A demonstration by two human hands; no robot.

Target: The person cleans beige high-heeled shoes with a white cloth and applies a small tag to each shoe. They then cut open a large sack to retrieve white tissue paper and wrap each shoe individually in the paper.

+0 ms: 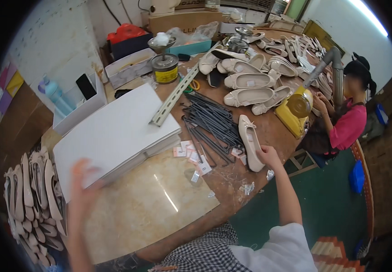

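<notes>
In my right hand is a beige ballet flat, gripped at its heel end, with its bow and toe pointing away from me. It is at the right of a heap of dark thin rods. My left hand is over the near left edge of a tall stack of white sheets; motion smears its fingers, so I cannot make out whether it holds anything. Small printed tags lie between the sheets and the rods. A slotted metal bar rests across the stack's far corner.
Many beige flats crowd the table's far side, and more hang at the left. A marbled board lies nearest me. A tin stands behind the sheets. At the right, a co-worker works beside a yellow machine.
</notes>
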